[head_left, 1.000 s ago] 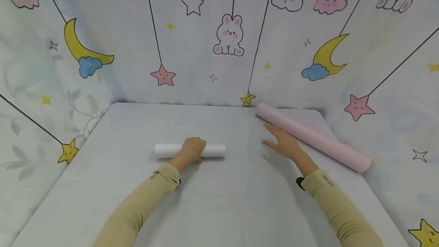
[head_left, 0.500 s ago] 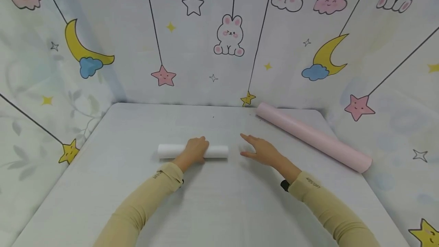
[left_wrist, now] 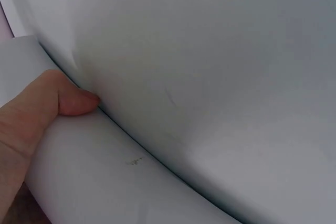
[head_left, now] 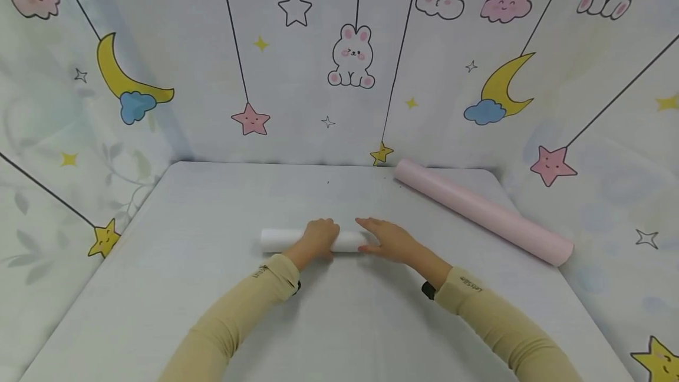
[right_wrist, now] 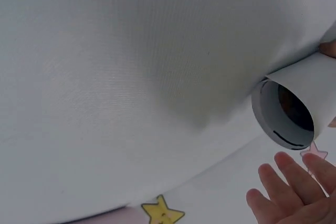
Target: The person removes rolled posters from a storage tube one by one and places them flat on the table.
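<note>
Leftward from beside the pink roll (head_left: 483,211) the right hand (head_left: 392,242) had travelled, while the left hand (head_left: 317,237) and the white roll (head_left: 276,240) had shifted slightly right. Two rolls lay on one table (head_left: 132,287): the white one just below the centre of the head frame, the pink one slanting across its right half. Of the two hands, the left was wrapped over the white roll; the right, its fingers spread apart, was at that roll's right end, and whether it touched could not be told.

Only the left wrist view showed the thumb (left_wrist: 73,98) bent against the white roll, with one faint mark (left_wrist: 134,161) on the paper at lower centre. Only the right wrist view showed the hollow end (right_wrist: 266,114), at right, with four fingertips (right_wrist: 283,159) below it.
</note>
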`<action>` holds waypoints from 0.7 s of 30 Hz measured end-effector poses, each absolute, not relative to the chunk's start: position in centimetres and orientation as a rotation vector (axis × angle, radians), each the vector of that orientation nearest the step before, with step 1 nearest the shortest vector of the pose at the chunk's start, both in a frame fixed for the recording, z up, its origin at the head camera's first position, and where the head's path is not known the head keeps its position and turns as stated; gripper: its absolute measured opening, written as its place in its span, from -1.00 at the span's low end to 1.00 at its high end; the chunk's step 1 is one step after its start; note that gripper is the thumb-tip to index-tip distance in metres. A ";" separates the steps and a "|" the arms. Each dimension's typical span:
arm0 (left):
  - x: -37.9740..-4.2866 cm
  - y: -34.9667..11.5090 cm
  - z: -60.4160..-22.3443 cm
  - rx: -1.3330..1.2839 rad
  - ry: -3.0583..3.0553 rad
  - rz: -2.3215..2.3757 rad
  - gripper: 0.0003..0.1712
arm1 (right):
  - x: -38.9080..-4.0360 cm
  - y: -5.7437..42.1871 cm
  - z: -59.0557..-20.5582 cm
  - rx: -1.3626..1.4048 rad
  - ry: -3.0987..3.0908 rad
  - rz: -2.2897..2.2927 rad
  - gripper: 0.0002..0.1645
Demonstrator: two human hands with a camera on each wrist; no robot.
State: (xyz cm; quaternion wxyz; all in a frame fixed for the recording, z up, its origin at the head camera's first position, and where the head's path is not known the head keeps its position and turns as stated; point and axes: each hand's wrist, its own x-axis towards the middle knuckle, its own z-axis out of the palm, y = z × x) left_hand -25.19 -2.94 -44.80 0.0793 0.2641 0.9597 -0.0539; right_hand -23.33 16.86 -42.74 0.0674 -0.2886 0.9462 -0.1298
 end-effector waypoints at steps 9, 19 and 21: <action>-24.8 -0.4 -45.0 0.791 2.843 -0.182 -0.24 | -22.9 16.1 -43.3 -0.903 2.807 -0.346 -0.23; -24.3 0.9 -44.4 0.760 2.845 -0.222 -0.14 | -23.0 15.6 -43.6 -0.867 2.793 -0.302 -0.22; -24.3 0.8 -44.4 0.760 2.848 -0.215 -0.17 | -23.0 15.7 -43.7 -0.865 2.797 -0.278 -0.23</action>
